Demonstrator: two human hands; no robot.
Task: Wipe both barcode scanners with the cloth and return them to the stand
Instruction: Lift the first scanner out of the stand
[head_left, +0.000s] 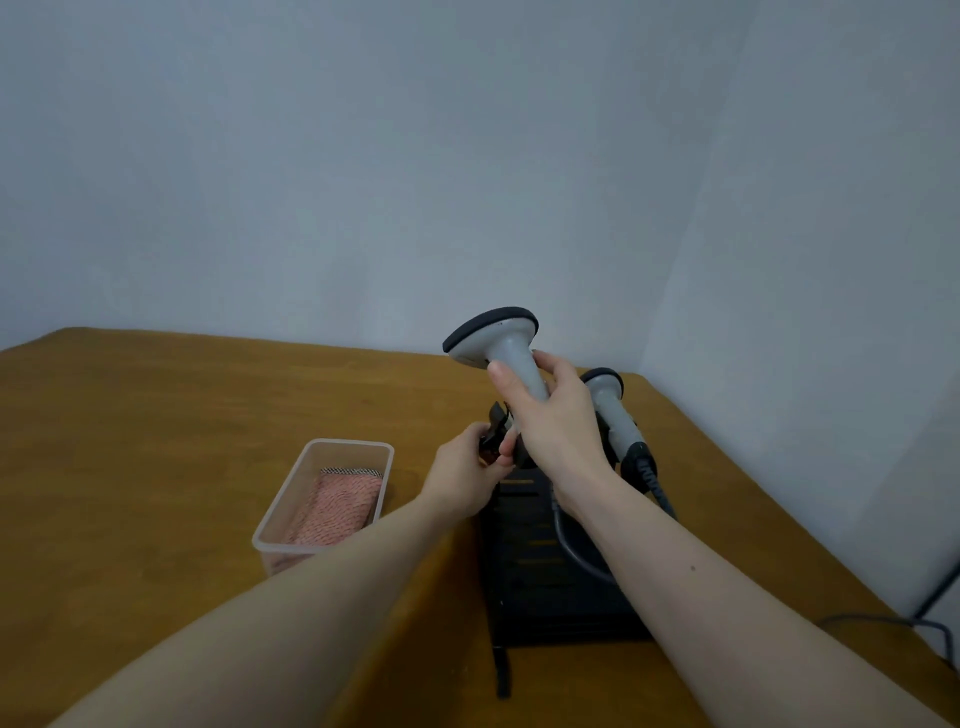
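Right hand (553, 415) is wrapped around the grey handle of the near scanner (506, 348), head up and tilted left, its lower end hidden behind the hands at the cradle. Left hand (467, 473) pinches the black clip (496, 431) at the top of the stand (540, 561), fingers curled on it, likely to steady it. Scanner 2 (608, 400) sits in its own cradle just right of the first, cable (652, 483) trailing down past the stand. Cloth (340, 501) is folded inside the clear tub (322, 493) on the table (156, 415), left of the stand, untouched by either hand. Can't tell from here whether scanner 1 is coming out or going back in; with the cloth lying neatly in the tub, I'd guess coming out, so the task is probably early. To do it well: keep the left hand on the clip so the stand doesn't tip or slide, move the scanner along the cradle's axis rather than levering it sideways, and watch the grey cable (571, 545) looping over the base so it doesn't snag the clip or tug scanner 2. Risk: the 2 heads sit close, so a wide swing right could knock scanner 2.
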